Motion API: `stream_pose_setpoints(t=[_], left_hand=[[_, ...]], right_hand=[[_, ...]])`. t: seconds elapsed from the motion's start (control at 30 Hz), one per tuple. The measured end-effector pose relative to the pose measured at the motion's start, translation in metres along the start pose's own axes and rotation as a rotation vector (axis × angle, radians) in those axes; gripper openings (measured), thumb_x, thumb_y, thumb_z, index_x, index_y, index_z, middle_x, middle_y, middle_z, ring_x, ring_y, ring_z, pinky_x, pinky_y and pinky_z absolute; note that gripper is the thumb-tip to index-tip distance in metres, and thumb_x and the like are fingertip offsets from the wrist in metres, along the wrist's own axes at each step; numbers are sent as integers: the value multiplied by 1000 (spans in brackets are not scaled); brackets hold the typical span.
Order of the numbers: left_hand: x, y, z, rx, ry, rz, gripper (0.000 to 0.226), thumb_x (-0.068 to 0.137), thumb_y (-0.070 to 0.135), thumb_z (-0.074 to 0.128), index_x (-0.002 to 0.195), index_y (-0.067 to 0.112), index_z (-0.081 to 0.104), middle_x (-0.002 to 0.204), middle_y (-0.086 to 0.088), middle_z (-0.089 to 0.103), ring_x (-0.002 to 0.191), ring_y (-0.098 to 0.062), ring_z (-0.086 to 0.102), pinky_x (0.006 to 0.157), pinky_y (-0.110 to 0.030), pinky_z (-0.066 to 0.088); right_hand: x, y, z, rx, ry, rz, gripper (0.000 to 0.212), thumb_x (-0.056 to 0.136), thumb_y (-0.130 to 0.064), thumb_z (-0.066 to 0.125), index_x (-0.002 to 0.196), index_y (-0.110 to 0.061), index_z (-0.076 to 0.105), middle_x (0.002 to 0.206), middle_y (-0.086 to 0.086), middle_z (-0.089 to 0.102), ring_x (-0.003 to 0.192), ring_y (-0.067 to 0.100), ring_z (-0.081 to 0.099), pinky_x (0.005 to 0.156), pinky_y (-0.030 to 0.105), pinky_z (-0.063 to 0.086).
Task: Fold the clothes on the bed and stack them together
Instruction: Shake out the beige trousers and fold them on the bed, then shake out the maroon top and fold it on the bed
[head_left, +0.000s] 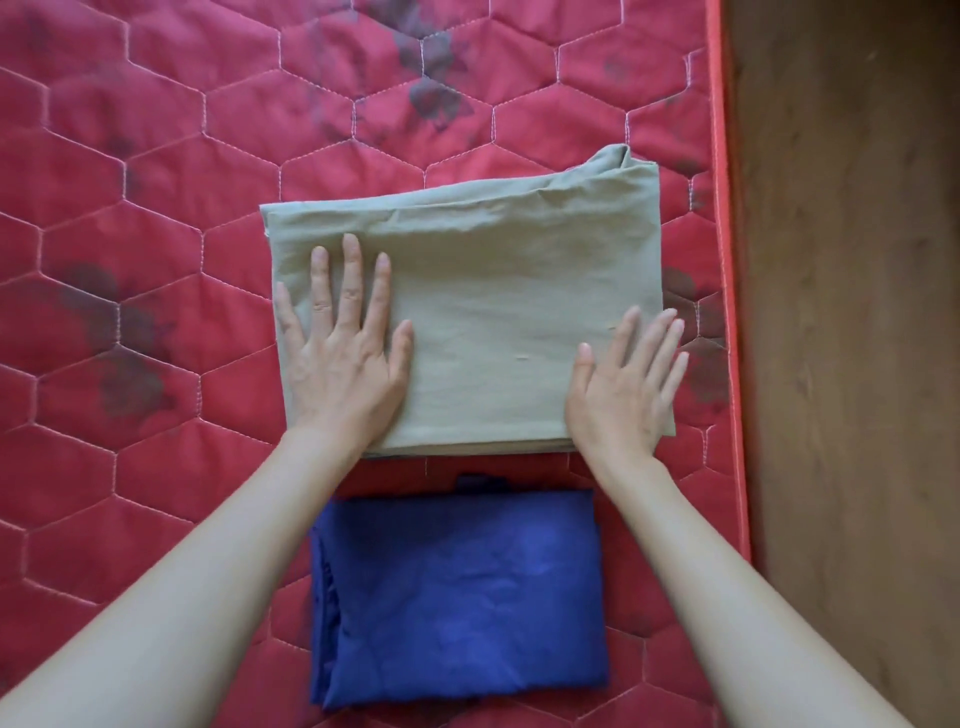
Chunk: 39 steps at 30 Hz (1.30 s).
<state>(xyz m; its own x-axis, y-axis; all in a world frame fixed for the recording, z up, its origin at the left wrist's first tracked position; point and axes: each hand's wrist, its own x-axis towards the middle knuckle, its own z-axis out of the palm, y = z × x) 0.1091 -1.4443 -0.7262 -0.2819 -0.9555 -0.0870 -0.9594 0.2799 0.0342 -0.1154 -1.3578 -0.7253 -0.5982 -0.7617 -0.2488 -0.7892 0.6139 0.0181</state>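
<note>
A: What fills the left of the frame?

B: The red quilted mattress (156, 218) with hexagon stitching and dark faded blotches. Left of centre, the left hand (345, 358) lies palm down, fingers spread and flat, on the folded khaki-green cloth garment (483, 312).

A: And that garment sits where?

B: In the middle of the frame, a rough rectangle, its upper right corner bunched. Below it, apart by a strip of mattress, lies the folded deep-blue cloth garment (457, 597) at lower centre, between the two forearms.

A: The other hand?

B: The right hand (621, 395) rests open on the khaki garment's lower right corner, fingers straight and close together; whether its fingertips press down I cannot tell. Along the right edge runs brown wooden flooring (847, 312).
</note>
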Motion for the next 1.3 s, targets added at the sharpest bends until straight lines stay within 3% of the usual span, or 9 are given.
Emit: stream_pose_setpoints(t=[0.2, 0.27, 0.43, 0.53, 0.67, 0.8, 0.97, 1.13, 1.3], left_hand=[[57, -3, -3, -56, 38, 124, 60, 98, 47, 24, 154, 28, 12, 162, -2, 10, 148, -33, 1, 112, -64, -3], [63, -4, -2, -60, 27, 118, 58, 99, 47, 23, 153, 32, 12, 161, -2, 15, 148, -33, 6, 112, -64, -1], [55, -21, -1, -150, 42, 13, 60, 100, 45, 27, 154, 28, 9, 162, -8, 9, 149, -31, 2, 118, -53, 5], [42, -33, -6, -310, -4, -164, 64, 101, 45, 29, 155, 24, 1, 163, -7, -1, 149, -29, 0, 118, -47, 15], [11, -39, -21, -409, -111, -322, 63, 103, 41, 25, 154, 24, -8, 163, -5, -1, 150, -24, 1, 119, -48, 12], [-49, -49, -37, -517, -112, -402, 65, 102, 29, 34, 155, 15, -1, 161, -13, 9, 148, -28, 10, 118, -46, 15], [-149, -68, -45, -326, -120, -316, 65, 94, 19, 51, 151, 5, 23, 154, -16, 31, 143, -31, 26, 114, -49, 23], [-246, -100, -35, -219, -128, -250, 53, 86, 16, 62, 137, 3, 51, 138, -18, 52, 130, -35, 46, 106, -56, 32], [-323, -165, -18, -185, -122, -338, 48, 86, 17, 64, 131, 4, 56, 131, -18, 57, 123, -37, 51, 104, -59, 34]], right_hand=[[39, -87, -14, 97, 148, -675, 56, 98, -41, 28, 151, -25, 27, 160, 8, 17, 149, 25, 12, 117, 55, 4], [54, -97, -6, 80, 98, -665, 56, 99, -45, 27, 153, -27, 22, 161, 5, 14, 149, 22, 8, 118, 52, 3], [81, -41, 5, 31, 102, -291, 60, 101, -50, 15, 154, -26, 0, 163, 1, -2, 150, 19, -4, 119, 43, -4], [81, -17, -2, 81, 28, -201, 60, 102, -48, 16, 155, -22, 0, 163, 5, -5, 149, 23, -3, 121, 42, 2], [61, -5, -22, 139, -86, -74, 59, 104, -40, 21, 155, -14, 4, 161, 16, -3, 149, 31, 0, 121, 41, 5], [1, -27, -44, 157, -2, -346, 53, 104, -28, 31, 154, -15, 18, 161, 15, 8, 149, 26, 4, 121, 37, 5], [-114, -69, -41, 252, 51, -662, 38, 97, -15, 49, 134, -4, 53, 144, 22, 43, 133, 36, 42, 115, 42, 28], [-213, -96, -9, 258, 3, -759, 35, 91, -9, 58, 123, 3, 61, 130, 27, 55, 121, 40, 54, 103, 48, 44], [-293, -134, 28, 178, -17, -908, 33, 87, -11, 63, 119, -1, 65, 123, 22, 62, 114, 37, 60, 96, 48, 48]])
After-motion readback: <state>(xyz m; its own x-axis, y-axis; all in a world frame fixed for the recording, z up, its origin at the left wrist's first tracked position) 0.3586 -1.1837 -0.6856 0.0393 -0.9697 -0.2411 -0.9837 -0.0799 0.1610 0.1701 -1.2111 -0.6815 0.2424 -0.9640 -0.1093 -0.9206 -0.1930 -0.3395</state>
